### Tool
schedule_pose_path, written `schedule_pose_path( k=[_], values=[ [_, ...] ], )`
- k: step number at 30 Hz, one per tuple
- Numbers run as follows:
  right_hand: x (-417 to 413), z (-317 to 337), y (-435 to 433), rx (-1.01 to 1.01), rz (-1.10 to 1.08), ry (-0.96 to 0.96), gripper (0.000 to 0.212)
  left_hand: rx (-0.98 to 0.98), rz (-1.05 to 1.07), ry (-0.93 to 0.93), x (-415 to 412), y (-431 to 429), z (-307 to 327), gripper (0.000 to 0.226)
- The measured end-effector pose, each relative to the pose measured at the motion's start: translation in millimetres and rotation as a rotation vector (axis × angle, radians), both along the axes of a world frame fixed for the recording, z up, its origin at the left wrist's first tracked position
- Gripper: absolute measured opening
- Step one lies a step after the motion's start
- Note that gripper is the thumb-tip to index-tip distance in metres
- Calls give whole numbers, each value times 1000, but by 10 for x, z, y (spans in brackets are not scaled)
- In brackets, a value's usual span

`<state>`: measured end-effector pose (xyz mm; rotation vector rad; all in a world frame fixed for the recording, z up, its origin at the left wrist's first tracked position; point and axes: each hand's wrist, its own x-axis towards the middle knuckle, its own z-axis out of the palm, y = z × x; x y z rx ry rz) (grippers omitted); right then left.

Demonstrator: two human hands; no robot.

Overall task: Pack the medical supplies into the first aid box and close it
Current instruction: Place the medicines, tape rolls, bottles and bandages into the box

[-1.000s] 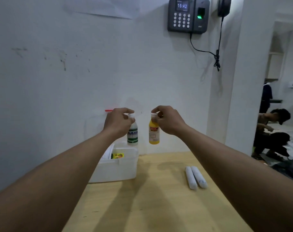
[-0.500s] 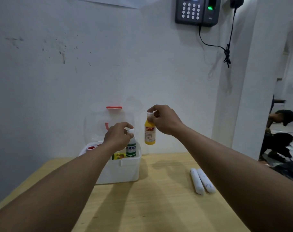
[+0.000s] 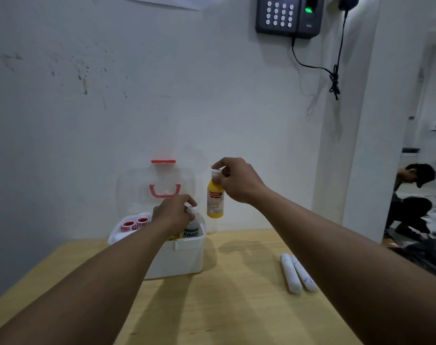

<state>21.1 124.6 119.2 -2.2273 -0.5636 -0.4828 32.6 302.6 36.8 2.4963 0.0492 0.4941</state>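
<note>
Left hand (image 3: 173, 212) grips our white bottle (image 3: 192, 224) by its cap, bottle partly inside the open first aid box (image 3: 177, 257) on the desk (image 3: 224, 295). Right hand (image 3: 237, 180) pinches the yellow bottle (image 3: 214, 199) above the box's right edge, probably clear of it.

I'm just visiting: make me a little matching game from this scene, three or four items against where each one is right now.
Items:
1. yellow bottle
2. green-label bottle
3. white rolls
4. red tape rolls

Places:
A. lying on the table
B. held in the air by the right hand
C. in the box's tray
D. going into the box, left hand on its cap

Pairs: 1-B, 2-D, 3-A, 4-C
</note>
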Motion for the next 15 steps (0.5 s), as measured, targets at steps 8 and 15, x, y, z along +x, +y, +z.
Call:
schedule_pose_path(
  k=[8, 15],
  values=[
    [-18, 0, 114, -16, 9, 7, 31, -18, -23, 6, -39, 79, 9, 38],
    [-42, -66, 295, -34, 44, 35, 30, -28, 27, -86, -166, 282, 90, 34]
  ],
)
